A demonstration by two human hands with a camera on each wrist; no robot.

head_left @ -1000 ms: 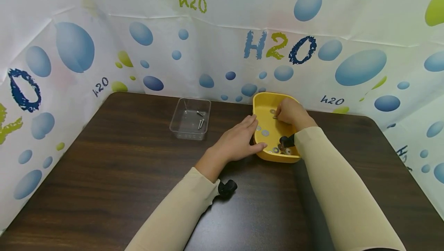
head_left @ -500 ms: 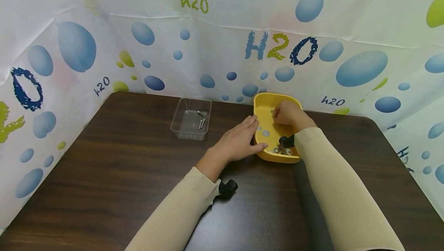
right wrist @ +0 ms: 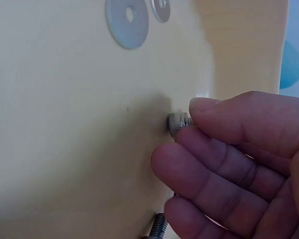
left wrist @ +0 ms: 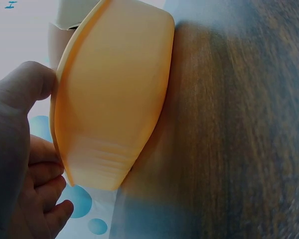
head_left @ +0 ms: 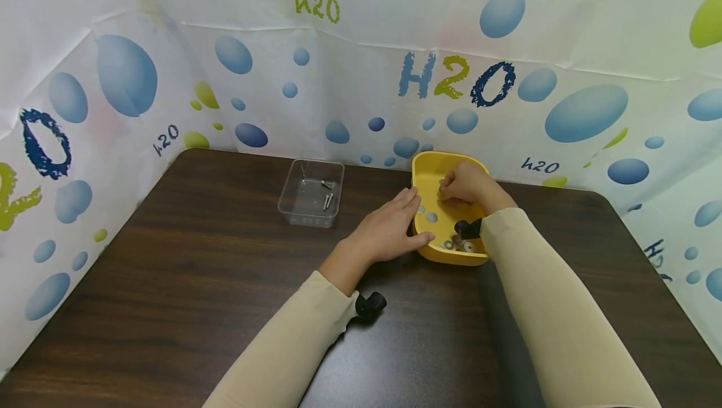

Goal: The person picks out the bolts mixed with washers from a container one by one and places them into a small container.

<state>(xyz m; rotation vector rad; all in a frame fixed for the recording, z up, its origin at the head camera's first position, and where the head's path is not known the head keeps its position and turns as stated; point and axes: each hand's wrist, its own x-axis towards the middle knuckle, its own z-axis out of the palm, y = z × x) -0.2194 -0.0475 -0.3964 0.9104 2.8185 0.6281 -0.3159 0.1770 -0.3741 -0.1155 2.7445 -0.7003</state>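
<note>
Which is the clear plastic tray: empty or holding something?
Holding something: the clear plastic tray has a few screws lying on its floor, seen in the head view.

The right hand fills the lower right part of the view. Its thumb and first finger pinch a small metal bolt; only the round, ribbed head of the bolt shows, and the rest is hidden between the fingers. Under the hand is the smooth floor of a yellow tray. Near the top edge two flat metal washers lie on this floor, a large washer and just beside it a smaller washer, partly cut by the edge. At the bottom edge the threaded end of a second bolt shows under the fingers.
</note>
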